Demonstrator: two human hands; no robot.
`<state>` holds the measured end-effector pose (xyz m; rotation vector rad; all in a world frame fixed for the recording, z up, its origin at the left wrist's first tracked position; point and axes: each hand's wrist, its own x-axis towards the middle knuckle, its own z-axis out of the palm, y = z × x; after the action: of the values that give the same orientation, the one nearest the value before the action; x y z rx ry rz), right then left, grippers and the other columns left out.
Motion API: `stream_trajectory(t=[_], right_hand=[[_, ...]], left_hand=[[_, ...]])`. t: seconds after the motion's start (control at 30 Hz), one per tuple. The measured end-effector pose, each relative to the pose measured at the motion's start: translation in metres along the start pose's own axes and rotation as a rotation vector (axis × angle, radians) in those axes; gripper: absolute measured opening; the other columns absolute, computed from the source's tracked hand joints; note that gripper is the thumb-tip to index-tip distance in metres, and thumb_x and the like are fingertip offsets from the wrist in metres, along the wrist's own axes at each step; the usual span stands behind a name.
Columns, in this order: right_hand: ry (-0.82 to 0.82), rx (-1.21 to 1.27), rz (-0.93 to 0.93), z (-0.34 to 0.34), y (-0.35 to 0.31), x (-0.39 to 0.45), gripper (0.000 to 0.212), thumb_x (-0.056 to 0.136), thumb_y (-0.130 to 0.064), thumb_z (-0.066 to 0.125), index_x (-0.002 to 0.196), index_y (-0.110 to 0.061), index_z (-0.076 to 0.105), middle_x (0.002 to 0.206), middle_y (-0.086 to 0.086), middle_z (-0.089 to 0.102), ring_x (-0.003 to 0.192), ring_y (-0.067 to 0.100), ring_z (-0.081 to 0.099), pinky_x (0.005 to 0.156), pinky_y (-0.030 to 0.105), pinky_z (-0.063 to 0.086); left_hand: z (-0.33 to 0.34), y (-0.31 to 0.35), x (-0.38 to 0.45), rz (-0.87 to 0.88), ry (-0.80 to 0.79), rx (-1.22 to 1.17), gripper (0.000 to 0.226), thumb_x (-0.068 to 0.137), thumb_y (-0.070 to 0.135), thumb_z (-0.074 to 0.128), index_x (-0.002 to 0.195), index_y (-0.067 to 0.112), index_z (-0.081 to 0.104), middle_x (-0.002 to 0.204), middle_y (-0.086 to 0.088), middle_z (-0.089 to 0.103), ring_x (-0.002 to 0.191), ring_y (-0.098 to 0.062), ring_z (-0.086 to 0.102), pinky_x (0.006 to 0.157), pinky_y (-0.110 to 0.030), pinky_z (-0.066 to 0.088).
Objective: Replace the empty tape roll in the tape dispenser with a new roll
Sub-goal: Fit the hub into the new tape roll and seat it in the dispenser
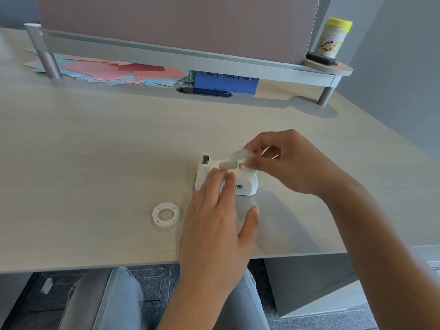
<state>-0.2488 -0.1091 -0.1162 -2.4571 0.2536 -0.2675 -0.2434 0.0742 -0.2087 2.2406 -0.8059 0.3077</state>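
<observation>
The small white plastic tape dispenser (246,183) stood on the pale wood-grain desk (95,151), a little right of the middle and near the front edge. Its long axis ran roughly left to right across the desk, with the cutter end (205,160) pointing left and the rounded body to the right; part of a dark printed logo showed on its near side.

The left hand (215,217) lay flat over the front-left part of the dispenser, fingers (212,182) stretched out and close together, pressing on its top, the thumb spread off to the right and clear of the casing. It gripped nothing; it only rested there, palm down.

The right hand (290,163) was above the rounded end, its fingertips pinched on a clear, translucent roll of tape (240,155) that sat tilted at the top of the dispenser's slot. Whether the roll was fully seated in the slot could not be told.

A white plastic ring-shaped core (166,214) with small holes round it lay flat on the desk, left of the dispenser and well apart from both hands.

At the back, pink and pale blue paper sheets (114,70) lay spread beneath a grey raised shelf (190,58), beside a blue plastic crate (226,82). A yellow-lidded canister (334,38) stood on the shelf's right end.
</observation>
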Motion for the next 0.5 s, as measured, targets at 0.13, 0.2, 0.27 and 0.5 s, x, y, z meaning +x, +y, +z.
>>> stream_trajectory(t=[0.13,0.2,0.27,0.5], right_hand=[[-0.015,-0.022,-0.017,0.005,0.000,0.000,0.009,0.092,-0.025,0.075,0.100,-0.029,0.079,0.091,-0.010,0.074,0.083,0.019,0.068,0.065,0.017,0.048],[-0.018,-0.017,-0.004,0.004,-0.002,0.000,0.009,0.093,-0.025,0.074,0.099,-0.030,0.079,0.091,-0.011,0.074,0.081,0.015,0.067,0.065,0.013,0.048],[-0.031,-0.045,0.001,0.003,-0.004,0.000,0.009,0.093,-0.027,0.074,0.097,-0.033,0.079,0.091,-0.012,0.074,0.079,0.010,0.067,0.065,0.010,0.047],[-0.029,-0.177,0.062,-0.005,-0.018,0.009,0.012,0.087,-0.017,0.080,0.097,-0.022,0.078,0.090,-0.007,0.076,0.083,0.011,0.069,0.067,0.018,0.050]], left_hand=[[0.000,0.000,0.000,-0.007,-0.001,-0.005,0.062,0.096,0.050,0.052,0.147,0.014,0.052,0.156,0.002,0.047,0.138,-0.025,0.052,0.109,-0.047,0.050],[0.000,0.000,0.000,-0.009,-0.003,-0.009,0.062,0.096,0.049,0.052,0.147,0.014,0.052,0.157,0.003,0.047,0.138,-0.025,0.053,0.109,-0.048,0.050],[-0.001,0.000,0.000,-0.009,-0.012,-0.009,0.062,0.096,0.050,0.051,0.147,0.015,0.052,0.157,0.003,0.046,0.138,-0.024,0.053,0.109,-0.048,0.050],[-0.001,0.001,0.000,-0.016,-0.015,-0.027,0.063,0.096,0.052,0.045,0.149,0.018,0.047,0.159,0.004,0.044,0.143,-0.022,0.049,0.110,-0.046,0.050]])
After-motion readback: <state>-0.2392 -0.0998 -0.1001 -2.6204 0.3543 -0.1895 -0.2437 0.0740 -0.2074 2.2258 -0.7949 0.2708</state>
